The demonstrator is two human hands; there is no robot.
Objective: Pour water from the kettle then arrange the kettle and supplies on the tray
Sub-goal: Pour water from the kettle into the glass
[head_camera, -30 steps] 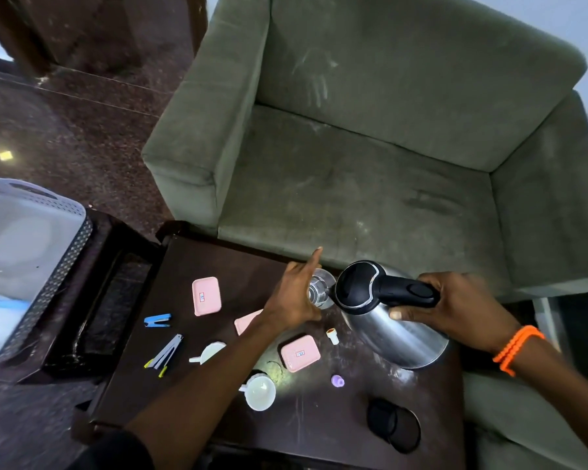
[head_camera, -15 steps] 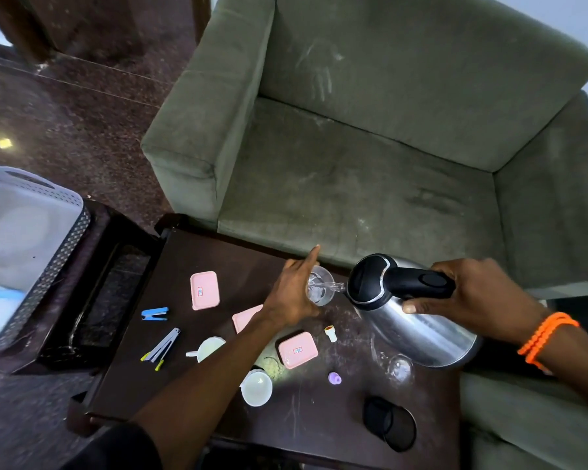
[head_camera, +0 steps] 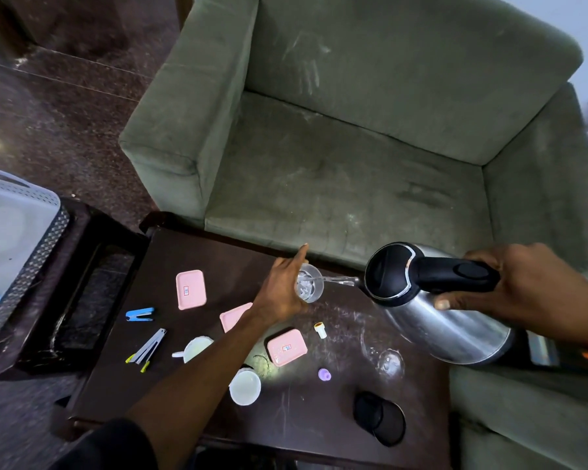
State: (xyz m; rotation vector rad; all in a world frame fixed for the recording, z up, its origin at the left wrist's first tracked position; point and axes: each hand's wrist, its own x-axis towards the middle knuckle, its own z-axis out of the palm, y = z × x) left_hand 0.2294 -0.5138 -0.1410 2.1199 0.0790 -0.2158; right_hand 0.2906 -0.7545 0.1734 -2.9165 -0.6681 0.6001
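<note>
My right hand grips the black handle of a steel kettle, which is tipped to the left above the dark wooden table. A thin stream of water runs from its spout into a clear glass. My left hand is wrapped around that glass near the table's far edge, forefinger pointing up. The kettle's black base lies at the near right. A second clear glass stands under the kettle body.
Three pink lidded boxes, two white cups, a blue stapler, clips and small caps lie scattered on the table. A white perforated basket stands left. A green armchair is behind.
The kettle has risen and shifted right, away from the glass, and water now streams into it. The second glass under the kettle has come into sight. My left hand stays on the glass.
</note>
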